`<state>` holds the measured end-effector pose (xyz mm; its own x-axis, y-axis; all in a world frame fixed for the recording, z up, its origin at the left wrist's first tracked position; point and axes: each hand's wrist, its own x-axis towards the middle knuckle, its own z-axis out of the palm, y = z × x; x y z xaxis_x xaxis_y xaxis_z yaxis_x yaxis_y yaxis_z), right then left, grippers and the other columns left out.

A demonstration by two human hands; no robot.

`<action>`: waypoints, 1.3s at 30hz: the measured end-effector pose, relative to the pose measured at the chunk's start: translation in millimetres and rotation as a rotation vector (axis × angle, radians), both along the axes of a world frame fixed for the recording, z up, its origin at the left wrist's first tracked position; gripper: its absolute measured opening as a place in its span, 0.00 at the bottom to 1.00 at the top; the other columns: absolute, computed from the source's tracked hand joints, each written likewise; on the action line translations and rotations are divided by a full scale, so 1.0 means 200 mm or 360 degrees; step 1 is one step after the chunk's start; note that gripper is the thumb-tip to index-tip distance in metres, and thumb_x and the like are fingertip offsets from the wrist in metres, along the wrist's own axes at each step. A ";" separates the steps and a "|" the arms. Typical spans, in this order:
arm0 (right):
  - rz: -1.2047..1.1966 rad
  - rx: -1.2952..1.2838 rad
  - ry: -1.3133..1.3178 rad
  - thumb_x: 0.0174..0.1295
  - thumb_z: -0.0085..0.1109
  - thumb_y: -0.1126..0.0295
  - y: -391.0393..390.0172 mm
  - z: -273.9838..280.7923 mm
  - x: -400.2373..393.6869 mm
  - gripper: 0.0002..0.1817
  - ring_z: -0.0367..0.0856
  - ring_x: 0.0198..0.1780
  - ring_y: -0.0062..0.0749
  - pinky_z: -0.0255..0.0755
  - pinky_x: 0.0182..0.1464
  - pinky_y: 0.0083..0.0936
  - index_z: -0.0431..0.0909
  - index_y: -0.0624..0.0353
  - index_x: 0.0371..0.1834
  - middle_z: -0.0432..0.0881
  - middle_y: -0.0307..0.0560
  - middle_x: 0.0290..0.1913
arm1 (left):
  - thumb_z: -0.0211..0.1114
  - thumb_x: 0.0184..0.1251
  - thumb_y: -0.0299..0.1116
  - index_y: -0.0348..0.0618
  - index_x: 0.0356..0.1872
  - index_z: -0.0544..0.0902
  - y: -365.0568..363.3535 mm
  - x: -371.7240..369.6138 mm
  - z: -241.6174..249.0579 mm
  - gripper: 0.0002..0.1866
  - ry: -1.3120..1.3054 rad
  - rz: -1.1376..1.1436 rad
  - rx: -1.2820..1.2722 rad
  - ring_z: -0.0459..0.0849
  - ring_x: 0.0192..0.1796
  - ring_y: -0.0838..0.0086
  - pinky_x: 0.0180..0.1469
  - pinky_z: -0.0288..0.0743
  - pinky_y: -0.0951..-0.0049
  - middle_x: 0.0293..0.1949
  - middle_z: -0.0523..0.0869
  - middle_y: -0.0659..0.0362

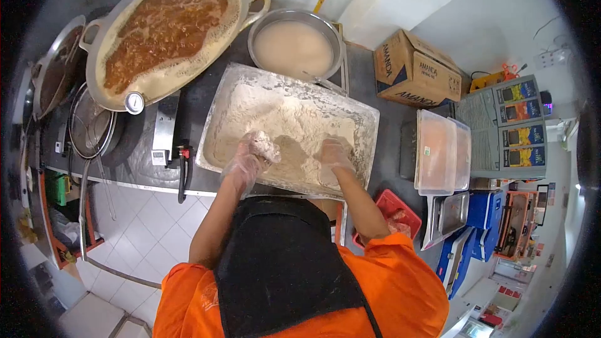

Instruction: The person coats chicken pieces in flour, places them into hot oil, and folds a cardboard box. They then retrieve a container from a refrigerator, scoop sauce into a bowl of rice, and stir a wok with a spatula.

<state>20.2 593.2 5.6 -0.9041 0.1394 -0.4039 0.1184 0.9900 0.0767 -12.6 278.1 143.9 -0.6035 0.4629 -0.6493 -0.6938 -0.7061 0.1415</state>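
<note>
A large rectangular metal tray (365,112) of pale flour (282,103) lies in front of me. My left hand (243,164), in a clear plastic glove, is closed around a flour-coated piece of meat (265,148) over the tray's near left part. My right hand (335,154), gloved too, reaches down into the flour at the right side; its fingers are partly buried and hidden. Behind the tray stands a round metal bowl (340,44) of cloudy, pale liquid.
A wide pan (94,78) of bubbling oil with a dial thermometer (134,102) is at the upper left. Below it sits a wire strainer (94,126). On the right are a cardboard box (416,72), plastic containers (438,150) and a red basin (383,203) with raw pieces.
</note>
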 end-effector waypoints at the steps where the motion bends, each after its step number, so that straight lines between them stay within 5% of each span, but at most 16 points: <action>1: 0.0128 0.0210 0.0144 0.49 0.64 0.49 0.03 -0.13 0.02 0.33 0.82 0.48 0.48 0.75 0.50 0.39 0.76 0.70 0.47 0.83 0.60 0.41 | 0.56 0.71 0.47 0.46 0.47 0.77 0.02 0.00 -0.02 0.16 0.0021 -0.0032 -0.0015 0.80 0.47 0.61 0.54 0.75 0.54 0.41 0.81 0.57; 8: -0.0486 -0.0611 0.0545 0.54 0.62 0.61 -0.15 0.60 0.01 0.21 0.82 0.40 0.37 0.76 0.40 0.25 0.76 0.60 0.49 0.81 0.52 0.36 | 0.58 0.70 0.46 0.49 0.37 0.75 0.19 -0.02 -0.11 0.12 0.0167 -0.0240 -0.0119 0.76 0.30 0.69 0.38 0.75 0.64 0.27 0.76 0.60; 9: -0.0863 -0.1220 0.0397 0.56 0.60 0.66 -0.18 0.78 0.02 0.20 0.81 0.42 0.34 0.76 0.41 0.22 0.75 0.57 0.53 0.81 0.49 0.38 | 0.58 0.70 0.46 0.49 0.37 0.75 0.20 -0.02 -0.09 0.12 0.0172 -0.0230 -0.0122 0.76 0.30 0.69 0.38 0.75 0.64 0.27 0.76 0.60; 10: -0.1242 -0.1823 0.0223 0.58 0.57 0.71 -0.19 0.88 0.04 0.20 0.81 0.44 0.31 0.76 0.42 0.20 0.74 0.55 0.56 0.80 0.47 0.41 | 0.55 0.71 0.47 0.47 0.40 0.75 0.22 -0.02 -0.05 0.14 0.0229 -0.0266 -0.0173 0.76 0.36 0.68 0.43 0.73 0.64 0.31 0.77 0.58; 13: -0.1208 -0.2533 0.0409 0.60 0.56 0.77 -0.32 0.91 0.11 0.22 0.82 0.45 0.31 0.78 0.44 0.24 0.72 0.56 0.59 0.80 0.46 0.47 | 0.45 0.75 0.50 0.40 0.51 0.75 0.31 0.00 0.11 0.23 0.0402 -0.0418 -0.0309 0.76 0.52 0.64 0.59 0.67 0.64 0.44 0.80 0.52; 14: -0.1220 -0.2531 0.0428 0.60 0.56 0.77 -0.37 0.96 0.12 0.22 0.82 0.45 0.31 0.78 0.44 0.24 0.72 0.56 0.59 0.80 0.46 0.47 | 0.41 0.76 0.51 0.38 0.55 0.76 0.35 0.01 0.15 0.27 0.0462 -0.0473 -0.0354 0.76 0.57 0.63 0.64 0.66 0.64 0.49 0.81 0.50; 16: 0.0731 -0.0937 0.1228 0.62 0.57 0.74 -0.48 1.06 0.10 0.20 0.82 0.44 0.28 0.80 0.43 0.25 0.73 0.56 0.59 0.80 0.47 0.49 | 0.40 0.75 0.57 0.42 0.51 0.76 0.41 0.03 0.23 0.28 0.0565 -0.0635 -0.0548 0.76 0.46 0.68 0.55 0.71 0.66 0.41 0.80 0.54; 17: 0.0728 -0.0939 0.1235 0.62 0.57 0.74 -0.50 0.96 0.09 0.20 0.82 0.44 0.28 0.80 0.43 0.25 0.73 0.56 0.59 0.80 0.47 0.49 | 0.38 0.73 0.62 0.45 0.47 0.76 0.41 0.03 0.26 0.30 0.0652 -0.0784 -0.0752 0.77 0.35 0.72 0.46 0.75 0.67 0.33 0.79 0.58; 18: -0.0097 -0.1933 0.0793 0.62 0.58 0.73 -0.50 0.80 0.07 0.19 0.83 0.43 0.28 0.80 0.42 0.25 0.73 0.57 0.58 0.80 0.47 0.48 | 0.38 0.73 0.62 0.45 0.47 0.76 0.40 0.02 0.28 0.30 0.0654 -0.0787 -0.0761 0.77 0.35 0.72 0.46 0.75 0.67 0.33 0.79 0.58; 19: -0.0987 -0.2793 0.0200 0.63 0.59 0.73 -0.50 0.71 0.06 0.18 0.83 0.42 0.28 0.81 0.41 0.25 0.74 0.59 0.57 0.80 0.48 0.48 | 0.36 0.74 0.60 0.41 0.59 0.68 0.37 0.00 0.29 0.32 0.0758 -0.0891 -0.0607 0.73 0.51 0.65 0.58 0.66 0.61 0.51 0.72 0.51; 20: -0.0973 -0.2800 0.0196 0.63 0.59 0.73 -0.50 0.72 0.05 0.18 0.83 0.42 0.28 0.81 0.41 0.25 0.74 0.59 0.57 0.80 0.48 0.48 | 0.34 0.75 0.58 0.36 0.70 0.59 0.35 -0.03 0.32 0.37 0.0863 -0.0986 -0.0452 0.69 0.66 0.58 0.69 0.57 0.55 0.68 0.66 0.45; 23: -0.0898 -0.2243 0.0337 0.62 0.57 0.74 -0.47 0.83 0.04 0.18 0.83 0.42 0.27 0.81 0.41 0.25 0.74 0.62 0.56 0.81 0.49 0.46 | 0.34 0.73 0.62 0.37 0.71 0.58 0.29 0.00 0.56 0.40 0.0703 -0.0578 -0.0673 0.70 0.66 0.56 0.69 0.58 0.54 0.69 0.65 0.45; 25: -0.1375 -0.3025 0.0267 0.61 0.57 0.77 -0.45 0.90 0.04 0.17 0.82 0.39 0.26 0.80 0.40 0.24 0.74 0.63 0.55 0.81 0.47 0.43 | 0.36 0.72 0.64 0.38 0.71 0.59 0.20 -0.03 0.48 0.41 0.0656 -0.0528 -0.0634 0.70 0.65 0.56 0.68 0.59 0.54 0.68 0.67 0.45; 32: -0.0873 -0.2280 0.0699 0.61 0.54 0.78 -0.32 1.04 -0.31 0.18 0.82 0.38 0.28 0.80 0.41 0.21 0.71 0.62 0.56 0.80 0.45 0.44 | 0.42 0.69 0.65 0.40 0.66 0.66 -0.20 -0.03 0.33 0.39 0.0586 -0.0128 -0.0922 0.74 0.54 0.61 0.58 0.66 0.57 0.59 0.74 0.50; 38: -0.0298 -0.3132 0.0243 0.63 0.52 0.75 -0.84 1.95 -1.01 0.17 0.85 0.40 0.36 0.83 0.37 0.28 0.70 0.66 0.55 0.82 0.56 0.45 | 0.51 0.69 0.51 0.36 0.58 0.75 -0.29 0.00 0.07 0.28 0.0926 -0.0535 -0.1612 0.76 0.56 0.62 0.58 0.69 0.64 0.55 0.79 0.48; 39: -0.0146 -0.3123 0.0259 0.63 0.52 0.75 -0.95 2.05 -1.13 0.17 0.85 0.39 0.36 0.83 0.36 0.27 0.70 0.65 0.56 0.82 0.55 0.45 | 0.50 0.68 0.45 0.34 0.60 0.73 -0.27 0.03 -0.09 0.27 0.1520 -0.0678 -0.2337 0.77 0.57 0.60 0.57 0.71 0.63 0.58 0.77 0.47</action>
